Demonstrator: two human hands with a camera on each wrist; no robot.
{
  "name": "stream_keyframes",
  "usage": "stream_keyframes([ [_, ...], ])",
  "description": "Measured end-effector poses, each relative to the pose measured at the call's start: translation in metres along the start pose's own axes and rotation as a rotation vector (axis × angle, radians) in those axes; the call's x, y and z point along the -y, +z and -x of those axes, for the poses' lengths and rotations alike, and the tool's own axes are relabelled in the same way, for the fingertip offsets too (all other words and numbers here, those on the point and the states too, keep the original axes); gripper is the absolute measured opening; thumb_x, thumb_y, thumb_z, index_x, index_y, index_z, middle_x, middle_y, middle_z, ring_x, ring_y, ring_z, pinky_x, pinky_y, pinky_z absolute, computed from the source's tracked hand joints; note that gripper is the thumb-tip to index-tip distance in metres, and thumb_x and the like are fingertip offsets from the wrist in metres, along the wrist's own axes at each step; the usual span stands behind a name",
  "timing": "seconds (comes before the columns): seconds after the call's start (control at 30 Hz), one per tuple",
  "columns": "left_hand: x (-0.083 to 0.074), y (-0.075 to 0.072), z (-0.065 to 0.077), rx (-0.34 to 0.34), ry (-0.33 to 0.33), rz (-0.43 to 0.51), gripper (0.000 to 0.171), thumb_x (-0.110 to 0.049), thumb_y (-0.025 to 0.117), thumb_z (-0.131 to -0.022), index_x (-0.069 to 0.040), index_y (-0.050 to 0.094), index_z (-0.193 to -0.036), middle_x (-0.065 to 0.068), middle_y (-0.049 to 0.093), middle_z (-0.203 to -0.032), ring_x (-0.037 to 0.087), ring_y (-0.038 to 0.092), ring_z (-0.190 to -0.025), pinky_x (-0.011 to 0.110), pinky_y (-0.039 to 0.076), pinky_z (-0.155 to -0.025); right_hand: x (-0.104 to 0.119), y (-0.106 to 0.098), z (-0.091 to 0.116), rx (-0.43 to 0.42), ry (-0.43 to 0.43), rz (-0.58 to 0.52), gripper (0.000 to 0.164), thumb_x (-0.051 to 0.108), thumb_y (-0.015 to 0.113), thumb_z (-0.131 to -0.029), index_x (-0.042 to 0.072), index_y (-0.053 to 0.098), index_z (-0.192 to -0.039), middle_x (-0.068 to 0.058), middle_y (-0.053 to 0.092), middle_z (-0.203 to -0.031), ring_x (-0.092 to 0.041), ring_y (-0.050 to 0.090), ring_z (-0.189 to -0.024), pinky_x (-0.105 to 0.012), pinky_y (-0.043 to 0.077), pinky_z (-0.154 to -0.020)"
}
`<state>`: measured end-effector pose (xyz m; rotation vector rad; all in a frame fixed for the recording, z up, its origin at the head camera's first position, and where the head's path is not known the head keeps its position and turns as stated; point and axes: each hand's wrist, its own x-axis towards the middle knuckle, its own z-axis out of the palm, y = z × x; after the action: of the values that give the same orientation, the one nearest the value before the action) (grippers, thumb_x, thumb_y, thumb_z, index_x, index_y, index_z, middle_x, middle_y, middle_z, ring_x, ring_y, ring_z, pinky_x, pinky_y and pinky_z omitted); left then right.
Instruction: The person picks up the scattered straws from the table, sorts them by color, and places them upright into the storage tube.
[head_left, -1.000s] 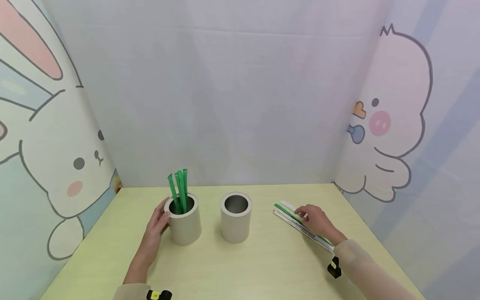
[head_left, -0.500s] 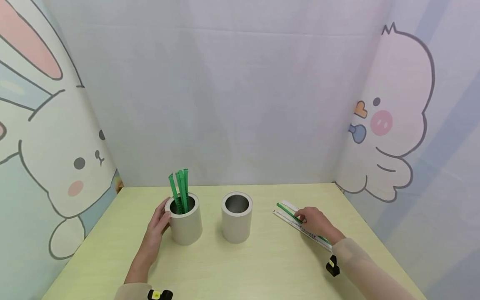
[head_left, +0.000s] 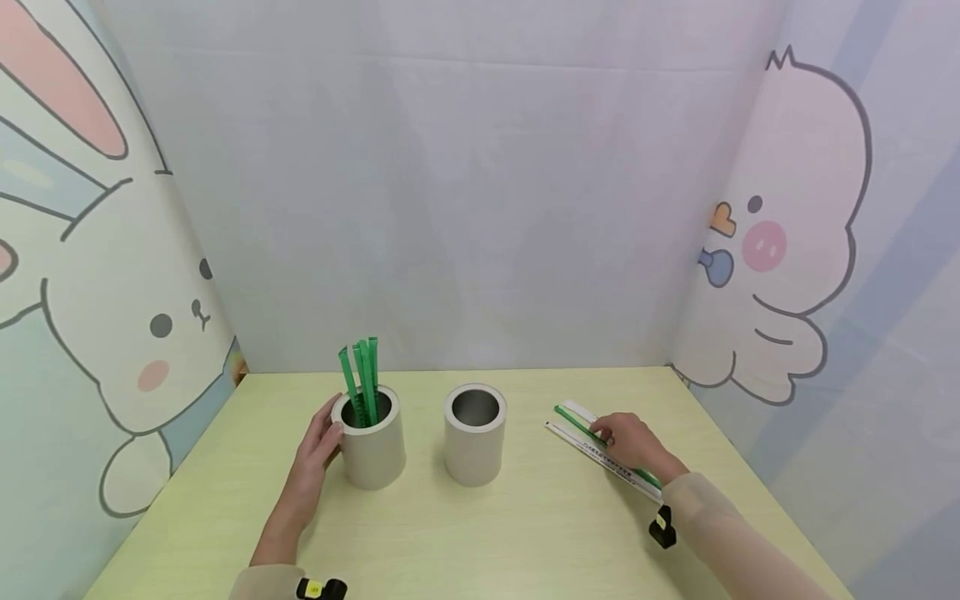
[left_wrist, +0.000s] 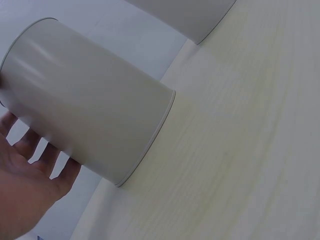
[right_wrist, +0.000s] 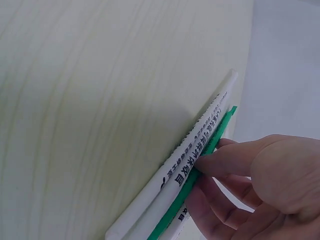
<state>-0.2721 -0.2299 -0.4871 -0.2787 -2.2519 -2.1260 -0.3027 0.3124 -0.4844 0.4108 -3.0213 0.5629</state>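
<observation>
My left hand [head_left: 311,462] holds the left side of a pale grey cylindrical cup [head_left: 373,457], thumb near the rim. In the left wrist view its fingers [left_wrist: 47,160] lie against the wall of that cup [left_wrist: 90,95]. Several green wrapped straws [head_left: 363,375] stand in it, leaning slightly left. At the right of the table, my right hand [head_left: 633,442] pinches a green wrapped straw [right_wrist: 180,197] between thumb and fingers. White wrapped straws [right_wrist: 172,170] printed with dark characters lie alongside it, one partly hidden behind the hand.
A second cup [head_left: 474,450] of the same kind stands upright in the middle, with no straws showing in its mouth. Beneath everything is a pale yellow table [head_left: 480,542]. A grey curtain [head_left: 465,208] hangs behind, with cartoon-printed panels [head_left: 900,333] at the sides.
The right hand's fingers have closed in on the green straw, which has shifted slightly between the white ones. The left hand keeps its place on the cup.
</observation>
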Motion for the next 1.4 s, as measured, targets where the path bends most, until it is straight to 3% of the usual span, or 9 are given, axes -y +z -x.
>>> stream_keyframes([
  [0.27, 0.0, 0.001, 0.001, 0.002, 0.002, -0.001, 0.065, -0.043, 0.038, -0.116, -0.023, 0.014, -0.172, 0.008, 0.012, -0.178, 0.038, 0.009, -0.163, 0.074, 0.01, -0.126, 0.015, -0.019, -0.004, -0.088, -0.031, -0.134, 0.041, -0.015, 0.065, -0.087, 0.0, 0.075, -0.124, -0.012, 0.075, -0.102, -0.025, 0.071, -0.088, -0.044, 0.063, -0.078],
  [0.37, -0.001, 0.001, 0.001, 0.002, 0.005, -0.008, 0.065, -0.044, 0.038, -0.116, -0.023, 0.013, -0.172, 0.008, 0.012, -0.178, 0.038, 0.008, -0.163, 0.074, 0.01, -0.126, 0.033, -0.03, -0.008, -0.099, -0.022, -0.291, 0.043, -0.009, 0.066, -0.094, 0.002, 0.069, -0.136, -0.015, 0.073, -0.113, -0.025, 0.072, -0.094, -0.04, 0.063, -0.078],
  [0.6, -0.001, 0.0, 0.001, 0.004, 0.01, -0.012, 0.064, -0.043, 0.038, -0.116, -0.023, 0.014, -0.172, 0.009, 0.013, -0.178, 0.039, 0.009, -0.163, 0.074, 0.011, -0.125, 0.104, -0.05, -0.023, -0.06, -0.046, -0.835, 0.052, 0.0, 0.067, -0.102, 0.005, 0.056, -0.153, -0.023, 0.061, -0.129, -0.024, 0.07, -0.105, -0.037, 0.064, -0.089],
  [0.8, -0.002, 0.001, 0.002, 0.002, 0.008, -0.011, 0.064, -0.043, 0.038, -0.116, -0.023, 0.013, -0.172, 0.011, 0.012, -0.178, 0.041, 0.009, -0.163, 0.074, 0.011, -0.125, 0.186, -0.051, -0.045, -0.115, -0.149, -1.136, 0.054, -0.004, 0.068, -0.1, 0.005, 0.056, -0.152, -0.018, 0.062, -0.126, -0.022, 0.07, -0.105, -0.039, 0.063, -0.094],
  [1.0, 0.0, 0.0, 0.001, 0.005, 0.008, -0.007, 0.065, -0.042, 0.038, -0.116, -0.022, 0.014, -0.172, 0.011, 0.013, -0.178, 0.04, 0.01, -0.163, 0.074, 0.012, -0.126, 0.261, -0.04, -0.07, -0.203, -0.22, -1.281, 0.051, -0.004, 0.068, -0.1, 0.01, 0.06, -0.148, -0.011, 0.063, -0.125, -0.02, 0.069, -0.106, -0.039, 0.063, -0.095],
  [1.13, 0.0, 0.0, 0.0, 0.007, 0.011, -0.01, 0.065, -0.043, 0.038, -0.116, -0.022, 0.013, -0.172, 0.011, 0.013, -0.178, 0.04, 0.01, -0.163, 0.074, 0.012, -0.126, 0.301, -0.031, -0.084, -0.242, -0.258, -1.316, 0.047, -0.002, 0.067, -0.102, 0.015, 0.063, -0.145, -0.009, 0.063, -0.125, -0.019, 0.068, -0.108, -0.039, 0.063, -0.096],
  [1.4, -0.002, -0.001, 0.001, 0.007, 0.007, -0.008, 0.065, -0.041, 0.038, -0.116, -0.021, 0.012, -0.172, 0.012, 0.013, -0.178, 0.041, 0.011, -0.162, 0.076, 0.011, -0.124, 0.341, 0.005, -0.106, -0.339, -0.24, -1.255, 0.045, 0.001, 0.068, -0.101, 0.023, 0.067, -0.14, -0.004, 0.067, -0.122, -0.017, 0.067, -0.107, -0.032, 0.063, -0.09],
])
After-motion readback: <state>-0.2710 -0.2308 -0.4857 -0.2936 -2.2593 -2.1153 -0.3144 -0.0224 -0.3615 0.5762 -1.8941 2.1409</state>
